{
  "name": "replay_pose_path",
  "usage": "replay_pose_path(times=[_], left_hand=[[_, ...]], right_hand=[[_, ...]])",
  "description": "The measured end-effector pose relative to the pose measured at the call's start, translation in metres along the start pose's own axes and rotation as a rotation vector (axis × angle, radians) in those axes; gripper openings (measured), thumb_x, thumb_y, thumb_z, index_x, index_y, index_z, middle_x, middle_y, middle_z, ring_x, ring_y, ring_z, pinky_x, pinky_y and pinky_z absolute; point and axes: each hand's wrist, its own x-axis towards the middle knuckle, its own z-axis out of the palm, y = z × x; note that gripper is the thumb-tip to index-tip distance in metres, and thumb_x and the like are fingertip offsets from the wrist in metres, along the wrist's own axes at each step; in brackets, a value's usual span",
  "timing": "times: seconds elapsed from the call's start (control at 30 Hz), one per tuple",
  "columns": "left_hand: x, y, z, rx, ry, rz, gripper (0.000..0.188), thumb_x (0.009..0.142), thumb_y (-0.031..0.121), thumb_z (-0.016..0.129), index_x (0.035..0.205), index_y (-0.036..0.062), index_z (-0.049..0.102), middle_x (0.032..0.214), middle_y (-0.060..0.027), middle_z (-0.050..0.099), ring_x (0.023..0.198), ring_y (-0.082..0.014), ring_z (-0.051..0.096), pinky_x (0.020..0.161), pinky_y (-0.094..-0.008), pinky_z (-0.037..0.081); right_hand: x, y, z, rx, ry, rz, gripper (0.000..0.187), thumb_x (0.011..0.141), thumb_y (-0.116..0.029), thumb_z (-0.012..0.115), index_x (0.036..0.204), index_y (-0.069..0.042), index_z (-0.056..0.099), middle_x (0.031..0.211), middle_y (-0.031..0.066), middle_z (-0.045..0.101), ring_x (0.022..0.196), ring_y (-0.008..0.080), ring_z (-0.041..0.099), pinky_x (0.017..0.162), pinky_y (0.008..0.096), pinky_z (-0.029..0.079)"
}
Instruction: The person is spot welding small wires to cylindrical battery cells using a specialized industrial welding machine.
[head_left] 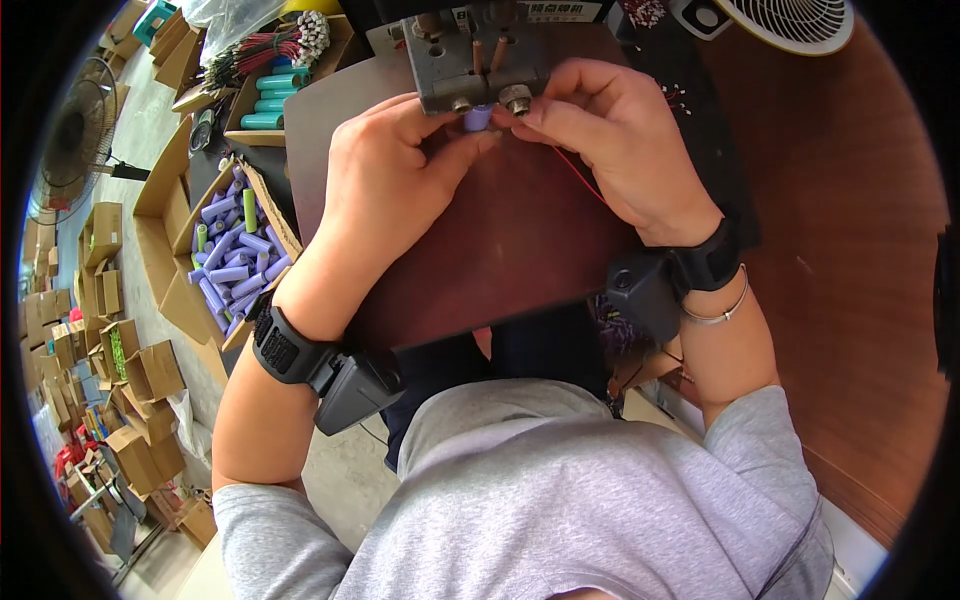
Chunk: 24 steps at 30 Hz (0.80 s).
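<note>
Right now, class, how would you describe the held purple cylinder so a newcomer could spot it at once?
Start at the grey metal machine head at the top centre. At its lower edge, the left hand pinches a purple cylinder. Other purple cylinders lie heaped in the cardboard box at left; only this one is held.

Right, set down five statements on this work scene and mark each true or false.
1. The left grip holds a purple battery. True.
2. A red wire shows beside the right grip. True.
3. The loose batteries are all red. False: they are mostly purple, some green.
4. A metal machine shows at the picture's top. True.
5. The white fan is at lower left. False: it is at top right.
</note>
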Motion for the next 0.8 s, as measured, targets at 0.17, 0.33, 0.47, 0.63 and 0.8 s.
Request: replay_pose_path(times=[0.17, 0.33, 0.47, 0.63, 0.8], left_hand=[[-0.0015, 0.0008, 0.0019, -0.148, 0.050, -0.071, 0.021, 0.067, 0.015, 0.069, 0.084, 0.0048, 0.065, 0.070, -0.0106, 0.060, 0.063, -0.0245, 0.059, 0.058, -0.0293, 0.047], [-0.0005, -0.0038, 0.0012, -0.063, -0.001, -0.076, 0.022, 0.066, 0.016, 0.069, 0.083, 0.0027, 0.064, 0.069, -0.0109, 0.060, 0.061, -0.0248, 0.059, 0.057, -0.0300, 0.046], [-0.0006, -0.0065, 0.0019, -0.075, -0.047, -0.013, 0.024, 0.066, 0.017, 0.069, 0.085, 0.0028, 0.064, 0.071, -0.0117, 0.060, 0.062, -0.0257, 0.058, 0.057, -0.0303, 0.046], [-0.0002, -0.0019, 0.0005, -0.060, -0.079, -0.054, 0.025, 0.067, 0.019, 0.069, 0.087, 0.0042, 0.064, 0.075, -0.0125, 0.060, 0.067, -0.0270, 0.058, 0.061, -0.0309, 0.046], [-0.0015, -0.0047, 0.0032, -0.042, -0.035, -0.065, 0.026, 0.067, 0.019, 0.068, 0.089, 0.0053, 0.064, 0.075, -0.0121, 0.060, 0.068, -0.0271, 0.059, 0.062, -0.0313, 0.046]], right_hand=[[0.0003, 0.0006, 0.0042, 0.102, 0.018, -0.023, 0.014, 0.074, -0.008, 0.062, 0.081, 0.004, 0.061, 0.072, 0.0050, 0.061, 0.064, 0.0070, 0.056, 0.058, 0.0187, 0.045], [-0.0008, -0.0042, 0.0000, 0.058, -0.022, 0.057, 0.011, 0.077, -0.006, 0.060, 0.083, 0.003, 0.058, 0.080, 0.0081, 0.061, 0.075, 0.0127, 0.058, 0.067, 0.0221, 0.048], [-0.0014, -0.0002, 0.0029, 0.113, -0.021, 0.070, 0.016, 0.075, -0.008, 0.062, 0.082, 0.006, 0.059, 0.075, 0.0082, 0.061, 0.066, 0.0098, 0.058, 0.061, 0.0191, 0.047], [-0.0024, -0.0014, 0.0016, 0.125, -0.011, 0.049, 0.016, 0.075, -0.008, 0.062, 0.082, 0.006, 0.059, 0.077, 0.0090, 0.061, 0.069, 0.0104, 0.058, 0.063, 0.0201, 0.048], [-0.0022, -0.0001, 0.0003, 0.152, -0.016, 0.063, 0.016, 0.076, -0.009, 0.062, 0.083, 0.005, 0.059, 0.078, 0.0088, 0.061, 0.070, 0.0101, 0.058, 0.064, 0.0202, 0.048]])
